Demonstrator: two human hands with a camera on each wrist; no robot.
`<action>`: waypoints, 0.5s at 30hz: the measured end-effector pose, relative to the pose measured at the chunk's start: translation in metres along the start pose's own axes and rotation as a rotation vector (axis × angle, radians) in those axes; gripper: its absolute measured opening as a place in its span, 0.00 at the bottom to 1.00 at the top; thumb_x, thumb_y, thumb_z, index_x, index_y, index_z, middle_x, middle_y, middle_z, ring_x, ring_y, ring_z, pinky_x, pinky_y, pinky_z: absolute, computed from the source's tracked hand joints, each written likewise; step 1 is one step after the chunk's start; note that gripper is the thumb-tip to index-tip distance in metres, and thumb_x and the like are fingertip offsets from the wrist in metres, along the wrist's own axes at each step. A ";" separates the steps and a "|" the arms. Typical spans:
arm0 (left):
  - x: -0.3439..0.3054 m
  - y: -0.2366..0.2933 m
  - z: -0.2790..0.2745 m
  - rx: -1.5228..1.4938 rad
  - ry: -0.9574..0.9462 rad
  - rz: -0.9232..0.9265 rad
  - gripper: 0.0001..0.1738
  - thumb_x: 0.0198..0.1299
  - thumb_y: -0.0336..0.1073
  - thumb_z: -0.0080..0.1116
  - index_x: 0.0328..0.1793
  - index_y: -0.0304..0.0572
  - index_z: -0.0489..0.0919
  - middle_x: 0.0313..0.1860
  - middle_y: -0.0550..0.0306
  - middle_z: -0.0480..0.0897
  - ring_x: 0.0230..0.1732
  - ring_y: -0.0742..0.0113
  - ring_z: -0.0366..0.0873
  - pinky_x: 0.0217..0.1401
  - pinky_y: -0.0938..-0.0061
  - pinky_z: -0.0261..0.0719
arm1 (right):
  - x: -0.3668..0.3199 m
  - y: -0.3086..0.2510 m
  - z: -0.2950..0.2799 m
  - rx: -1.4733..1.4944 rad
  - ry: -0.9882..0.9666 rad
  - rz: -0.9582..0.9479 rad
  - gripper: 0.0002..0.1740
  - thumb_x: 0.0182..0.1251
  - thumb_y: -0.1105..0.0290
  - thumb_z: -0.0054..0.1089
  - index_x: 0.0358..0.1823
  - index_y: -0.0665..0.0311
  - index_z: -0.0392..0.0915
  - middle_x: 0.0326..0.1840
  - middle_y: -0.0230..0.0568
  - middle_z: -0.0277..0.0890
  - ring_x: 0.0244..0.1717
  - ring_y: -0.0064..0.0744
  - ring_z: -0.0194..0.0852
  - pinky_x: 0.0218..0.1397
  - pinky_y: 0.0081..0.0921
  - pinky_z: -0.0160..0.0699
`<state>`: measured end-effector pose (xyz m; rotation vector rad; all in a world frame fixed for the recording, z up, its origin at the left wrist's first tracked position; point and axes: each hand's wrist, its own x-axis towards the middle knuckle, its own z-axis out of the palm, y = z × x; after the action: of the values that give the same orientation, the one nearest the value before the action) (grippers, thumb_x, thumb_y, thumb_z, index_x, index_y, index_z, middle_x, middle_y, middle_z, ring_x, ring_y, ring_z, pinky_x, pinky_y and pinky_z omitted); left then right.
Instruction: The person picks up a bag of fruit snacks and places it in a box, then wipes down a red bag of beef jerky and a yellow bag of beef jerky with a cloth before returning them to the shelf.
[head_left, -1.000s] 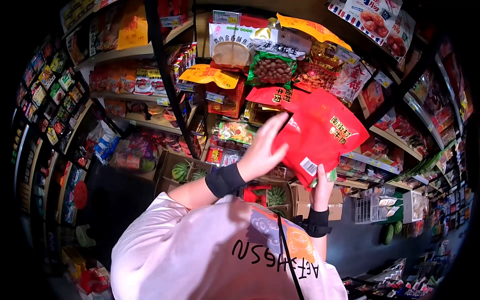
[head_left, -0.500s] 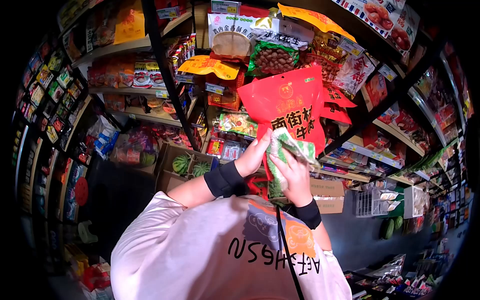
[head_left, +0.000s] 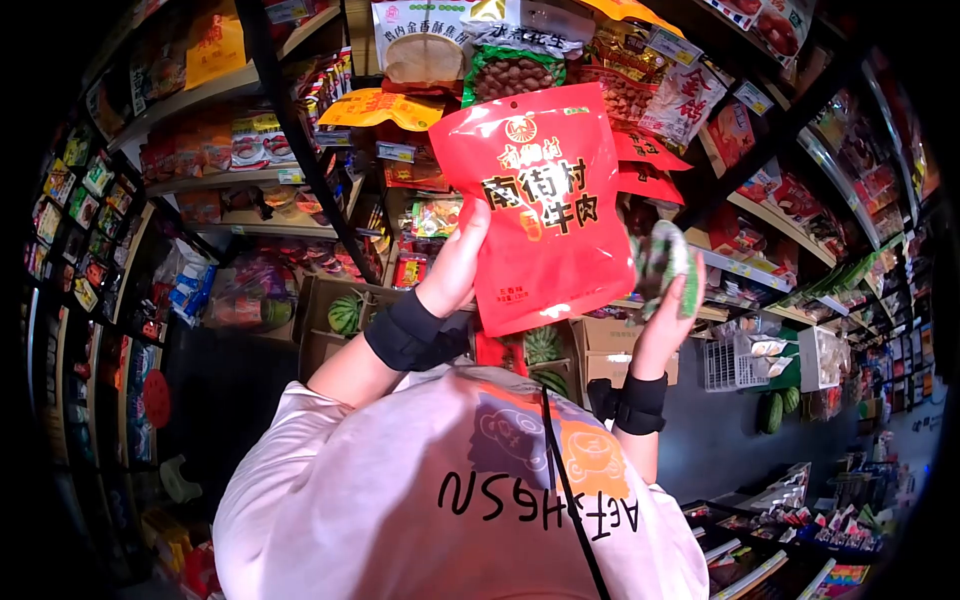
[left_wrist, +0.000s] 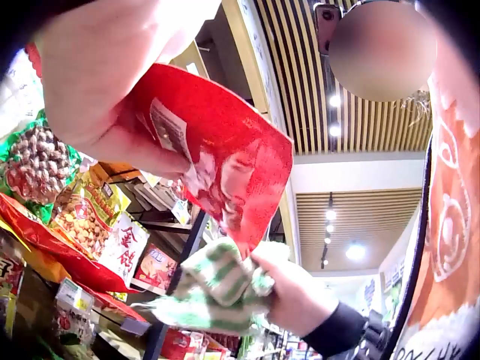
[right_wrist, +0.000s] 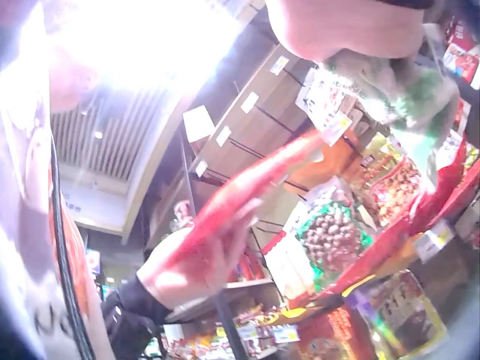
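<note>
My left hand grips the left edge of a red bag, which stands upright with its printed front facing the head camera. To the right of the bag, my right hand holds a green and white cloth, apart from the bag in the head view. In the left wrist view the left hand pinches the red bag, whose back carries a pale label, and the cloth hangs below it. The right wrist view shows the cloth bunched under the right hand.
Behind the bag, shelves hold a green peanut bag, a yellow packet and red packets. Watermelons lie in a box below. At the right are a cardboard box and a white basket.
The bag was tilted and turned, then came upright; it has since shifted left and down. The cloth hand has moved from the bag's front out to its right side.
</note>
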<state>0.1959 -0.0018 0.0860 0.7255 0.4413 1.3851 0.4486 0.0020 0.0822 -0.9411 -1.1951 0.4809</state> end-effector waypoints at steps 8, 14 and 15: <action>-0.012 -0.031 -0.001 0.689 -0.251 0.067 0.27 0.73 0.46 0.37 0.70 0.34 0.61 0.66 0.51 0.69 0.66 0.65 0.63 0.70 0.69 0.60 | -0.028 -0.061 0.044 -0.832 -0.791 -0.679 0.27 0.59 0.73 0.53 0.63 0.55 0.71 0.68 0.53 0.62 0.68 0.55 0.59 0.70 0.46 0.52; -0.025 -0.001 0.002 0.718 -0.144 0.041 0.22 0.72 0.44 0.42 0.63 0.36 0.68 0.54 0.59 0.76 0.53 0.73 0.71 0.60 0.74 0.68 | -0.040 -0.016 0.039 -0.413 -0.548 -0.377 0.25 0.59 0.72 0.57 0.61 0.62 0.70 0.65 0.59 0.63 0.64 0.60 0.61 0.67 0.45 0.57; -0.021 -0.005 -0.013 0.753 -0.139 0.044 0.22 0.72 0.45 0.42 0.63 0.35 0.68 0.54 0.59 0.77 0.53 0.73 0.71 0.59 0.75 0.69 | -0.039 -0.008 0.041 -0.377 -0.492 -0.387 0.25 0.60 0.72 0.56 0.61 0.64 0.69 0.64 0.61 0.63 0.64 0.60 0.62 0.67 0.44 0.58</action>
<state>0.1877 -0.0195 0.0701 1.4375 0.8558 1.1855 0.3960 -0.0173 0.0689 -0.8995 -1.9177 0.1755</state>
